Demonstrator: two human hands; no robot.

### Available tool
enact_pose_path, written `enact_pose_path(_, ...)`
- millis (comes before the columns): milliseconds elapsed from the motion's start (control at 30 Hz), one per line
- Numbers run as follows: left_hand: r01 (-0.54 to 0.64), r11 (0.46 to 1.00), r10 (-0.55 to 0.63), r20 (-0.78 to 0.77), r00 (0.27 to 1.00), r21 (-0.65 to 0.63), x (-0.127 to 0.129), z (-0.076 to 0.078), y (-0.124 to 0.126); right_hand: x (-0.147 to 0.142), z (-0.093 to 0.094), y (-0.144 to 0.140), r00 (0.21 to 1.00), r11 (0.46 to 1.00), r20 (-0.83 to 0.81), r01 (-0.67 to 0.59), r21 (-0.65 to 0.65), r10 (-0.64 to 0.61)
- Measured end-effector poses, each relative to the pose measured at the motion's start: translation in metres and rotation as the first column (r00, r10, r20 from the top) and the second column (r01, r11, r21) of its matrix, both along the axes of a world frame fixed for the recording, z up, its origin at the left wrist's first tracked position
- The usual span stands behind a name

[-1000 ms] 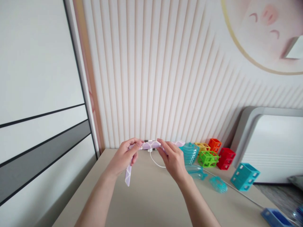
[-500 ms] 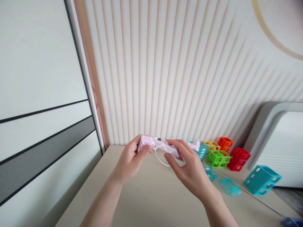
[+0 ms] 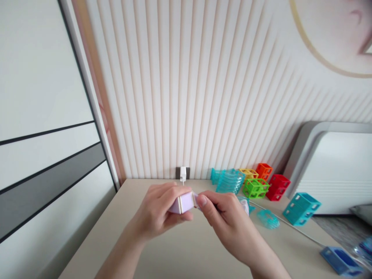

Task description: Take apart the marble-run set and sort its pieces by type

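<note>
Above beige surface [image 3: 180,248]: left hand [image 3: 158,213] and right hand [image 3: 225,217] both closed on lilac-white twist-snake puzzle [image 3: 184,202]. Risk: over-twisting joint pops segments apart; slip drops puzzle onto surface.

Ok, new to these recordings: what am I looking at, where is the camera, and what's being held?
There is no machine here: a person works with bare hands, filmed by a camera on their head looking forward and down. The left hand and right hand both grip a lilac folding toy above a beige table. Farther back on the table lie colourful open cubes: green, red, teal. A white plug sits in the striped wall.
</note>
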State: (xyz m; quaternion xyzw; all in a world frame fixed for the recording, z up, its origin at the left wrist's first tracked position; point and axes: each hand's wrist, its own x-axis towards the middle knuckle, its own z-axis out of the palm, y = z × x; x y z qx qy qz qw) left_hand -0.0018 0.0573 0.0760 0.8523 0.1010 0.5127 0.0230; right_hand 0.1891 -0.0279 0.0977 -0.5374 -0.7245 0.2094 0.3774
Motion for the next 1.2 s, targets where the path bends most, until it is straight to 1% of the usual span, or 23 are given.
enact_pose_path(33, -0.026, 0.994, 0.027, -0.006, 1.0, 0.105, -0.001, 0.0, 0.001, 0.0, 0.001, -0.001, 1.0, 0.999, -0.01, -0.014, -0.039, 0.013)
enact_pose_path(100, -0.064, 0.96, 0.066, 0.0, 0.998, 0.272, -0.004, -0.001, 0.004, 0.0, 0.003, -0.004, 0.999, 0.994, -0.011, -0.037, -0.106, 0.036)
enact_pose_path(133, -0.077, 0.941, 0.077, 0.011, 0.997, 0.329, -0.005, -0.001, 0.006, 0.0, 0.003, -0.005, 0.999, 0.992, -0.004, -0.037, -0.124, 0.037)
enact_pose_path(200, -0.096, 0.913, 0.086, 0.043, 0.995, 0.396, -0.007, -0.002, 0.009, -0.001, 0.004, -0.008, 1.0, 0.99, -0.004, -0.031, -0.137, 0.031)
enact_pose_path(267, -0.086, 0.905, 0.061, 0.073, 0.995, 0.416, -0.009, -0.004, 0.012, -0.003, 0.003, -0.01, 0.995, 0.98, -0.064, -0.083, -0.18, 0.072)
enact_pose_path(300, -0.066, 0.906, 0.04, 0.07, 0.997, 0.418, -0.01, -0.006, 0.012, -0.004, 0.003, -0.011, 0.986, 0.966, -0.116, -0.145, -0.213, 0.122)
enact_pose_path(367, -0.001, 0.908, -0.015, 0.035, 0.999, 0.418, -0.01, -0.01, 0.013, -0.008, 0.002, -0.013, 0.941, 0.918, -0.225, -0.305, -0.252, 0.251)
enact_pose_path(400, 0.029, 0.91, -0.04, 0.019, 0.999, 0.414, -0.009, -0.012, 0.012, -0.011, 0.002, -0.013, 0.915, 0.898, -0.267, -0.368, -0.24, 0.303)
enact_pose_path(433, 0.05, 0.913, -0.059, 0.011, 0.998, 0.405, -0.008, -0.013, 0.011, -0.013, 0.002, -0.014, 0.896, 0.892, -0.293, -0.4, -0.21, 0.333)
enact_pose_path(500, 0.051, 0.923, -0.063, 0.02, 0.998, 0.382, -0.005, -0.014, 0.01, -0.017, 0.003, -0.014, 0.895, 0.91, -0.3, -0.386, -0.152, 0.329)
enact_pose_path(567, 0.02, 0.936, -0.028, 0.017, 0.999, 0.352, -0.003, -0.011, 0.009, -0.019, 0.003, -0.013, 0.929, 0.94, -0.247, -0.315, -0.132, 0.277)
enact_pose_path(633, 0.001, 0.957, 0.008, -0.028, 1.0, 0.288, -0.001, -0.008, 0.01, -0.017, 0.003, -0.011, 0.974, 0.975, -0.128, -0.199, -0.096, 0.186)
enact_pose_path(700, 0.006, 0.98, 0.011, -0.086, 0.996, 0.197, -0.001, -0.007, 0.012, -0.013, 0.003, -0.008, 0.997, 0.997, -0.007, -0.077, -0.003, 0.077)
enact_pose_path(733, 0.013, 0.99, 0.003, -0.115, 0.993, 0.142, 0.0, -0.007, 0.013, -0.011, 0.002, -0.006, 0.999, 0.998, 0.045, -0.031, 0.059, 0.028)
enact_pose_path(800, 0.018, 1.0, -0.014, -0.166, 0.986, 0.021, 0.0, -0.01, 0.014, -0.009, 0.0, -0.001, 0.992, 0.982, 0.127, 0.002, 0.19, -0.027)
enact_pose_path(867, 0.009, 0.991, -0.039, -0.225, 0.974, -0.133, -0.001, -0.011, 0.014, -0.006, -0.002, 0.004, 0.979, 0.946, 0.194, -0.006, 0.324, -0.06)
enact_pose_path(933, -0.016, 0.953, -0.077, -0.293, 0.953, -0.303, -0.002, -0.009, 0.012, -0.004, -0.004, 0.008, 0.962, 0.899, 0.254, -0.023, 0.437, -0.098)
enact_pose_path(1000, -0.053, 0.904, -0.113, -0.355, 0.928, -0.425, -0.005, -0.004, 0.009, 0.0, -0.005, 0.011, 0.938, 0.86, 0.324, -0.064, 0.506, -0.121)
enact_pose_path(1067, -0.078, 0.879, -0.123, -0.382, 0.916, -0.471, -0.008, 0.002, 0.006, 0.004, -0.006, 0.014, 0.915, 0.836, 0.381, -0.104, 0.539, -0.132)
enact_pose_path(1133, -0.095, 0.882, -0.1, -0.38, 0.92, -0.462, -0.01, 0.006, 0.004, 0.008, -0.007, 0.016, 0.905, 0.825, 0.399, -0.108, 0.554, -0.149)
enact_pose_path(1200, -0.125, 0.894, -0.05, -0.372, 0.927, -0.431, -0.013, 0.008, 0.003, 0.01, -0.007, 0.019, 0.905, 0.829, 0.387, -0.074, 0.554, -0.178)
